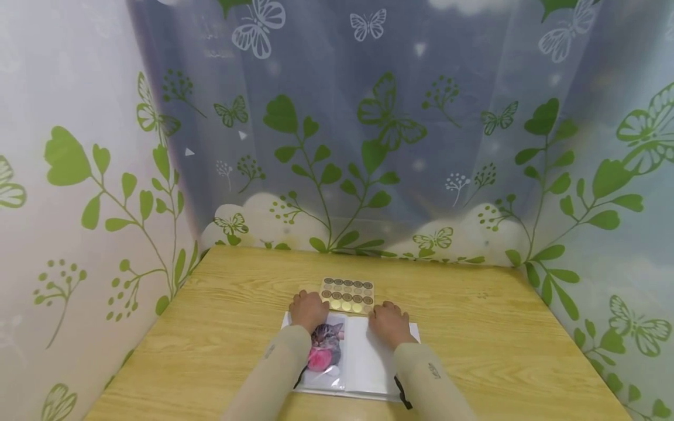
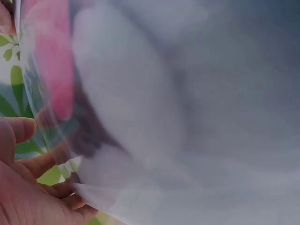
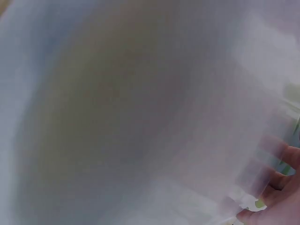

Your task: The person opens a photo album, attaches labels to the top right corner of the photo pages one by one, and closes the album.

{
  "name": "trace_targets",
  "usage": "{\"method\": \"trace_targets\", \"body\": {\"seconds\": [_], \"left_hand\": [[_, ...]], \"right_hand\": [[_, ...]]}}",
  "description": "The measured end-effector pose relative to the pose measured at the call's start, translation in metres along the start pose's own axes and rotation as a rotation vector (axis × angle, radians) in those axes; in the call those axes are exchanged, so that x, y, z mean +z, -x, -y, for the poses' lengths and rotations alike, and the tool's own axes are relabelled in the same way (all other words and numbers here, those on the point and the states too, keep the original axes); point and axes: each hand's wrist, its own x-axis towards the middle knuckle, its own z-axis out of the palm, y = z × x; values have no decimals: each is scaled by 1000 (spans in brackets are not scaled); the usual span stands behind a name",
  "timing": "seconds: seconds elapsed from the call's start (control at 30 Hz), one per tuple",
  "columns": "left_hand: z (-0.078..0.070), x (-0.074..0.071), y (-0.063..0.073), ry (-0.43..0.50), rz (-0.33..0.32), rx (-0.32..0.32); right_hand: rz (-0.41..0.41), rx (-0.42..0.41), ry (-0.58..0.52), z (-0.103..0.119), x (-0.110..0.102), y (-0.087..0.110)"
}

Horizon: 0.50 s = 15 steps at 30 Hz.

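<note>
An open photo album lies on the wooden table, a clear-sleeved cat picture on its left page and a plain white page on its right. My left hand rests at the top of the left page; in the left wrist view its fingers touch the shiny sleeve. My right hand rests on the upper right page, fingertips down on the page in the right wrist view. Just beyond the album lies a sheet of round stickers, near both hands. The album's nearer surface blurs in both wrist views.
The wooden table extends on both sides of the album. Leaf-and-butterfly curtains hang behind the table and along its left and right sides.
</note>
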Motion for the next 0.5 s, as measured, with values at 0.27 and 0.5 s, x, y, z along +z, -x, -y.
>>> {"method": "trace_targets", "body": {"seconds": [0.27,0.5], "left_hand": [[-2,-2,-2,11,-70,-5],[-5,-6,1,70,-126,-4]], "right_hand": [[-35,-17,-36,1,-5,-1],[-81,-14,-141,1,-15,1]]}}
